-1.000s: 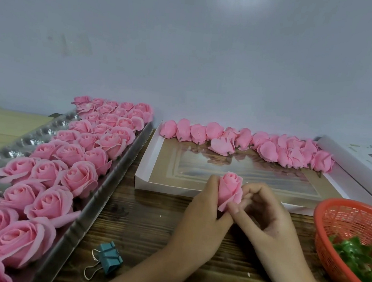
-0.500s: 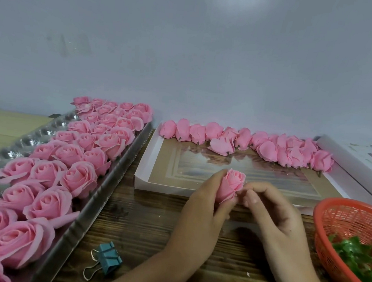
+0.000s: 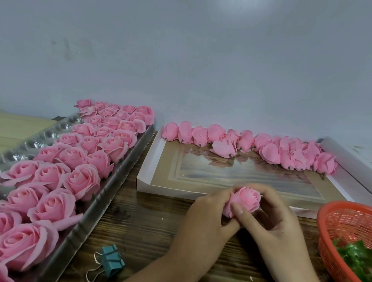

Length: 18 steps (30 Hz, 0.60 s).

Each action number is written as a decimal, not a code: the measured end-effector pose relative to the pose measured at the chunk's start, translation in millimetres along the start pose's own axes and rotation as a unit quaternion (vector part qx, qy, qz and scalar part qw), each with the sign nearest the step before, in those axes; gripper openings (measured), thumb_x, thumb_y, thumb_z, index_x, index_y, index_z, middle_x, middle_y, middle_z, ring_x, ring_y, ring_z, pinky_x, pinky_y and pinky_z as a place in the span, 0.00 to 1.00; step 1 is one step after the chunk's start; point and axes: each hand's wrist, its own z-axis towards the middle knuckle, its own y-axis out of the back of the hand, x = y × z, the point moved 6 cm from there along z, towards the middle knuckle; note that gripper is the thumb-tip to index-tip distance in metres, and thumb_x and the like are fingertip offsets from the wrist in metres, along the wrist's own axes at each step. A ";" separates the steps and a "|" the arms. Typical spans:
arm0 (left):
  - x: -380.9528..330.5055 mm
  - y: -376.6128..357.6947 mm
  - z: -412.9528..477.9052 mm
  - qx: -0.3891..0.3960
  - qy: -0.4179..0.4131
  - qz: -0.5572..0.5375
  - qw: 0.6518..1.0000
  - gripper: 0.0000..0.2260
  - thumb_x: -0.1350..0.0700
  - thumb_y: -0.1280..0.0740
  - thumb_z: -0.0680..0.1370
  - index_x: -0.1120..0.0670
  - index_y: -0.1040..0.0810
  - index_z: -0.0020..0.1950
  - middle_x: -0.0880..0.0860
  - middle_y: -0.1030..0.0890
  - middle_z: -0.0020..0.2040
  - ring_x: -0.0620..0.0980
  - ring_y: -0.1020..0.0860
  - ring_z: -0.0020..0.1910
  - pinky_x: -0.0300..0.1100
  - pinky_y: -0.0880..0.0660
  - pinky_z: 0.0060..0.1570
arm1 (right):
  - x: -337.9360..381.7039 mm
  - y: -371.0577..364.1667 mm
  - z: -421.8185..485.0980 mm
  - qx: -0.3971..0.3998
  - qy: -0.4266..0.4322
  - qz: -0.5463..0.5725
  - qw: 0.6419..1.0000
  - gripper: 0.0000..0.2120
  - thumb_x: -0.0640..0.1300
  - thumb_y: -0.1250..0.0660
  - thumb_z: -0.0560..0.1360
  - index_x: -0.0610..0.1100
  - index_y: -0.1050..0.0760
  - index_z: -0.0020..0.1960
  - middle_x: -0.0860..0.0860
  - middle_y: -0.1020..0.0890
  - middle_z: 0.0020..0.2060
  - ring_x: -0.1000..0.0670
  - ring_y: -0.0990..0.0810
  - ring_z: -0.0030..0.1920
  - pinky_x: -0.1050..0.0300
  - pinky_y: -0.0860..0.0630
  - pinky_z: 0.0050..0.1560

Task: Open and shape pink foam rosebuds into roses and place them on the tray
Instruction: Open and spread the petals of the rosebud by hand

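Observation:
Both hands hold one pink foam rosebud above the wooden table, its spiral centre facing me. My left hand grips it from the left. My right hand curls round its right side, thumb pressed on a lower petal. A row of closed pink rosebuds lies along the far edge of a shallow white box. On the left, a silvery tray carries several rows of opened pink roses.
An orange mesh basket with green leaves stands at the right edge. A teal binder clip lies on the wood near the tray. A white box lid sits at the back right, a grey wall behind.
The rosebud has turned so its centre faces me more and sits slightly lower. My right thumb has moved onto its lower petal and the fingers close round its right side.

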 end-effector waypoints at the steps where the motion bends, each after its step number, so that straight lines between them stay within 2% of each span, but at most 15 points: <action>1: 0.8 -0.1 0.2 -0.001 0.005 -0.007 1.000 0.10 0.51 0.31 0.71 0.47 0.24 0.51 0.34 0.24 0.36 0.33 0.26 0.35 0.29 0.30 0.36 | 0.9 -0.9 -0.4 0.003 0.005 -0.002 1.000 0.13 0.48 0.27 0.67 0.45 0.20 0.50 0.46 0.16 0.45 0.43 0.18 0.49 0.41 0.24 0.54; 3: 3.6 -0.2 -0.1 0.000 0.021 -0.015 1.000 0.09 0.48 0.33 0.70 0.46 0.23 0.49 0.40 0.21 0.36 0.37 0.24 0.37 0.36 0.25 0.36 | 1.2 -2.1 -1.5 0.007 0.004 -0.004 1.000 0.15 0.50 0.27 0.67 0.46 0.21 0.52 0.46 0.16 0.46 0.44 0.18 0.48 0.41 0.23 0.55; 6: 7.1 -0.7 -1.0 0.003 0.041 -0.017 0.999 0.07 0.45 0.33 0.69 0.42 0.25 0.45 0.40 0.21 0.37 0.37 0.23 0.38 0.31 0.27 0.36 | 2.6 -4.2 -2.7 0.022 0.005 -0.014 1.000 0.15 0.52 0.28 0.68 0.52 0.23 0.53 0.50 0.17 0.47 0.48 0.18 0.46 0.49 0.22 0.52; 9: 13.6 -2.2 -0.1 0.013 0.078 -0.041 0.996 0.07 0.49 0.29 0.70 0.42 0.25 0.43 0.41 0.20 0.39 0.36 0.22 0.39 0.28 0.27 0.36 | 8.0 -9.2 -4.6 0.051 0.033 -0.057 0.997 0.13 0.52 0.29 0.71 0.53 0.24 0.54 0.52 0.18 0.48 0.50 0.19 0.48 0.54 0.23 0.51; 11: 16.5 -3.2 1.2 0.018 0.092 -0.062 0.994 0.07 0.53 0.28 0.70 0.43 0.25 0.42 0.42 0.19 0.38 0.36 0.22 0.39 0.28 0.28 0.36 | 12.5 -12.3 -5.8 0.073 0.063 -0.077 0.992 0.08 0.47 0.27 0.75 0.51 0.23 0.53 0.51 0.18 0.48 0.49 0.19 0.50 0.61 0.23 0.49; 13: 15.2 -3.7 2.4 0.028 0.085 -0.066 0.994 0.08 0.56 0.29 0.70 0.44 0.25 0.40 0.41 0.21 0.35 0.36 0.23 0.37 0.28 0.29 0.35 | 18.8 -14.3 -7.0 0.086 0.104 -0.112 0.985 0.09 0.38 0.28 0.73 0.48 0.22 0.50 0.51 0.19 0.48 0.50 0.20 0.51 0.68 0.25 0.47; 18: 13.2 -5.7 2.8 0.047 0.071 -0.039 0.996 0.11 0.59 0.30 0.69 0.43 0.27 0.36 0.40 0.22 0.33 0.36 0.24 0.35 0.27 0.31 0.33 | 26.9 -13.2 -6.8 0.081 0.138 -0.128 0.979 0.12 0.32 0.32 0.68 0.47 0.23 0.47 0.52 0.22 0.47 0.52 0.22 0.50 0.71 0.27 0.47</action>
